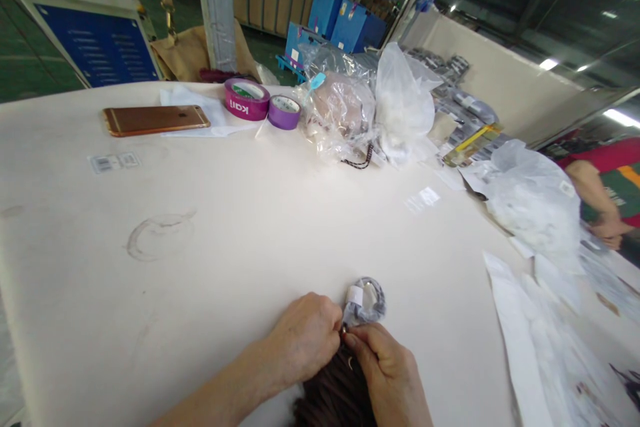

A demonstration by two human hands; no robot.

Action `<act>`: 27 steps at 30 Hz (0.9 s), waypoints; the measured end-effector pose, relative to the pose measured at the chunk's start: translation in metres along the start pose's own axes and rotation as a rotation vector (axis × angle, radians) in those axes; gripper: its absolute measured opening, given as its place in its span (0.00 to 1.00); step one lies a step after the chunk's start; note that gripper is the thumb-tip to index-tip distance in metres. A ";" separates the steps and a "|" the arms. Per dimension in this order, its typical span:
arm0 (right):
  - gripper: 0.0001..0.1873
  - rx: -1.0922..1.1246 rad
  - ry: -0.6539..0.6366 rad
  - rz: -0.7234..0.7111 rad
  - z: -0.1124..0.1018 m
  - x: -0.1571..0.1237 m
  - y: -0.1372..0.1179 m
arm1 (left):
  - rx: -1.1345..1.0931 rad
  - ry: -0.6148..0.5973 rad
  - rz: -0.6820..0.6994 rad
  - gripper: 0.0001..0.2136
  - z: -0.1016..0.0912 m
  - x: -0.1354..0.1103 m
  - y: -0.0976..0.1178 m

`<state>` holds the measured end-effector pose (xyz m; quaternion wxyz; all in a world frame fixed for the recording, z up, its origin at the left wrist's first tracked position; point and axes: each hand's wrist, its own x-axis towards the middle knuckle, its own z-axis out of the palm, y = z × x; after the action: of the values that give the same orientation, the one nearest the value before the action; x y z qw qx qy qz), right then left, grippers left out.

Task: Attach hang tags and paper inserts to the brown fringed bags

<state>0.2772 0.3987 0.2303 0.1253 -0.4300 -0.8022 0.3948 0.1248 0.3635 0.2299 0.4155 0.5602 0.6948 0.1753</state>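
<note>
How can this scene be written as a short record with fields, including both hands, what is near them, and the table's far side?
Left hand grip: closed at the upper end of a dark brown, stringy bundle
Right hand grip: pinching at the same end
Unclear: exact part between the fingertips
Just beyond hands: grey coiled ring with white band
Surface: flat white table
Far side: flat gold phone; round magenta tape roll; smaller purple tape roll

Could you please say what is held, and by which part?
Left hand and right hand apparently pinch the dark brown bundle at its far end.
</note>
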 end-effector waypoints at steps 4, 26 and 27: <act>0.11 -0.021 0.014 -0.040 0.001 0.000 -0.001 | -0.043 0.000 0.018 0.08 -0.001 0.000 -0.003; 0.13 -0.019 0.024 -0.082 0.005 -0.001 0.000 | 0.156 -0.002 -0.016 0.11 -0.001 -0.002 0.002; 0.13 -0.017 0.030 -0.082 0.005 -0.001 -0.001 | 0.157 0.000 -0.016 0.11 -0.002 -0.002 0.002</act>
<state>0.2751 0.3949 0.2278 0.1498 -0.4038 -0.8205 0.3759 0.1248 0.3625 0.2333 0.3719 0.5854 0.7109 0.1169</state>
